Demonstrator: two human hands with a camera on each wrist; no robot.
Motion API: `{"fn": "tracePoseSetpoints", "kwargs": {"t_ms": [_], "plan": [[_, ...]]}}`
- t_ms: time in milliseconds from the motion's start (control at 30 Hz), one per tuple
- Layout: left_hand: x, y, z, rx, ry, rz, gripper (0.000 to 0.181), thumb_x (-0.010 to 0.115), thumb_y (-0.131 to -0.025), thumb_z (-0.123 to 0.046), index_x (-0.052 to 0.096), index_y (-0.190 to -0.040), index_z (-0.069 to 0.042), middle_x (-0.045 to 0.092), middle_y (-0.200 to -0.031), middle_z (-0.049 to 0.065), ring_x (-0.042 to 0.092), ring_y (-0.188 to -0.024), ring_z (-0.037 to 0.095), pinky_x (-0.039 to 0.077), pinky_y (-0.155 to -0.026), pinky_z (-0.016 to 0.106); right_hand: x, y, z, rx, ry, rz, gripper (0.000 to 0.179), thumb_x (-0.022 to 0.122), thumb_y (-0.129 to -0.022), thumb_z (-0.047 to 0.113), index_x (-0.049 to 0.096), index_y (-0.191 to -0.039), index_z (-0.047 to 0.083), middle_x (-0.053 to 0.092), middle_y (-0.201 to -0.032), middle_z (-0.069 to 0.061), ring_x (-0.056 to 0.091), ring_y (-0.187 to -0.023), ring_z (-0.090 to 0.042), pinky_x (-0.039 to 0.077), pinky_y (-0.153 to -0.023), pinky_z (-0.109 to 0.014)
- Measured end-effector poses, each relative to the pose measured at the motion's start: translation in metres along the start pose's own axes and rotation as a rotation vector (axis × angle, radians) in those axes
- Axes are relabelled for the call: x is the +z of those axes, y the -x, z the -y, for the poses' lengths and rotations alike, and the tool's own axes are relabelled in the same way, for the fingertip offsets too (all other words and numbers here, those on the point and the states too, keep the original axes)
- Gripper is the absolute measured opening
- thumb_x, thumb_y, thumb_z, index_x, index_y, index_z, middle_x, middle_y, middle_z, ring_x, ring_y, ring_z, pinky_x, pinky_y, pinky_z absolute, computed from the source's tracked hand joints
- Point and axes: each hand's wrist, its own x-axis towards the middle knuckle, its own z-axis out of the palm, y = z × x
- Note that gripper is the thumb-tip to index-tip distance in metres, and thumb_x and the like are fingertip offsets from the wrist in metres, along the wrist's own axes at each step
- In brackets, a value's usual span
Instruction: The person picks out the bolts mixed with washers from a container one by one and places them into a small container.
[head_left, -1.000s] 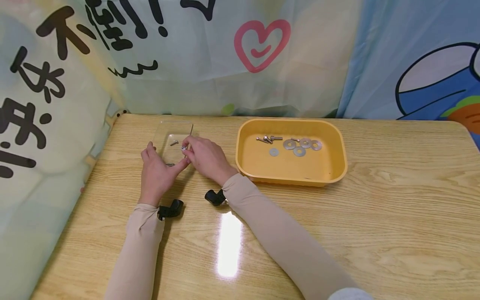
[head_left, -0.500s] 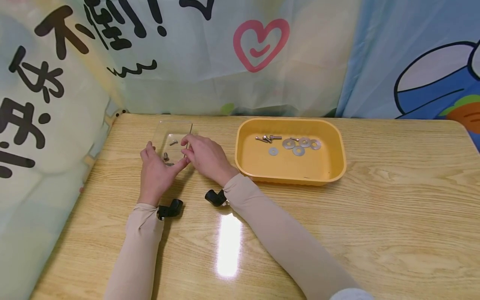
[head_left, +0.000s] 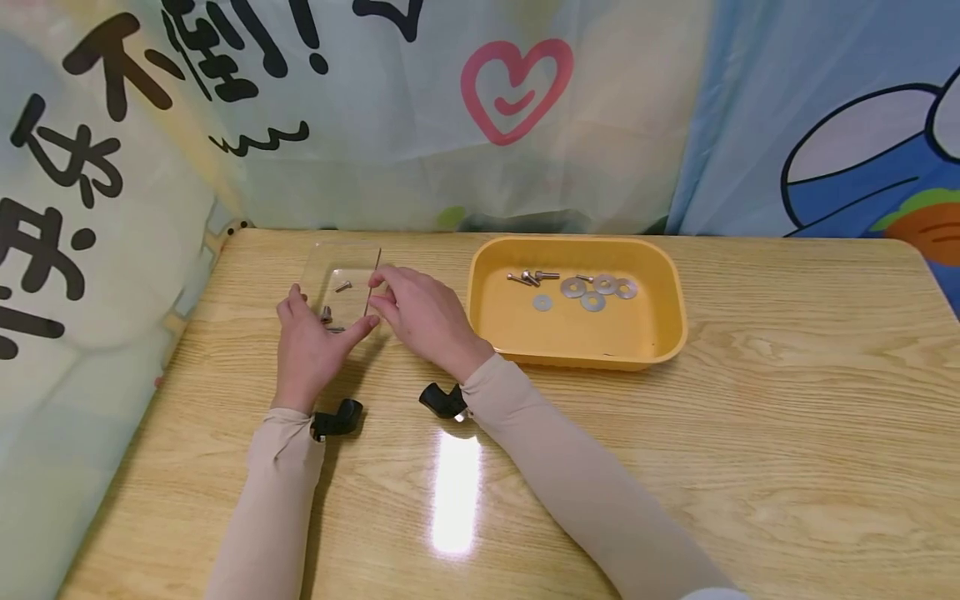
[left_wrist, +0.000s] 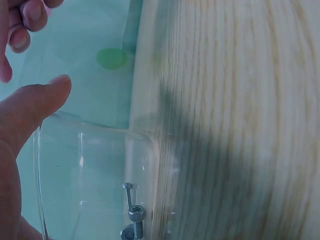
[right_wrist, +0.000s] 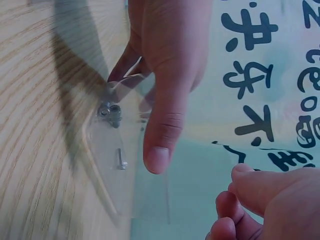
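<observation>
In the head view a clear plastic box [head_left: 321,260] stands at the table's back left. My left hand [head_left: 309,354] grips it, the thumb at the right rim and the fingers along the left side. Inside lie a small screw [head_left: 343,286] and more screws near the left hand; the right wrist view shows a screw [right_wrist: 120,160] on the floor and two heads [right_wrist: 110,111] at one end. My right hand [head_left: 431,317] is just right of the box's right rim, thumb and index finger apart with nothing between them. Its other fingers hang loosely curled.
To the right stands a yellow tray [head_left: 555,343] holding several screws [head_left: 528,277] and several flat washers [head_left: 592,301]. Behind the wooden table [head_left: 765,375] hangs a printed curtain [head_left: 390,183]. Black wrist cameras sit on both sleeves.
The right hand has let go of a socket head screw, which dropped into the box by the left hand. The right hand then drew slightly right and its fingers parted.
</observation>
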Motion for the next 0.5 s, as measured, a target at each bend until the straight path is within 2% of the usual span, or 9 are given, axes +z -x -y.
{"fn": "tracePoseSetpoints", "kwargs": {"t_ms": [300,500], "plan": [[0.001,0.000,-0.001,-0.019,0.008,0.004,0.126,0.076,-0.080,-0.063,0.006,-0.157,0.009,0.029,-0.147,0.033,0.055,-0.107,0.048,0.046,-0.096,0.057,-0.013,0.015,-0.003,0.004,-0.003,-0.057,0.025,0.061,-0.102,0.025,0.066,-0.122,0.011,0.061,-0.090,0.001,0.055,-0.071,-0.014,0.045,-0.062,-0.028],[0.001,0.001,-0.002,-0.022,0.006,0.002,0.124,0.076,-0.081,-0.061,0.007,-0.156,0.009,0.028,-0.147,0.033,0.054,-0.109,0.049,0.045,-0.097,0.057,-0.023,0.024,-0.005,0.011,-0.029,-0.087,0.026,0.062,-0.102,0.027,0.067,-0.122,0.010,0.062,-0.090,0.001,0.056,-0.071,-0.014,0.045,-0.063,-0.028]]}}
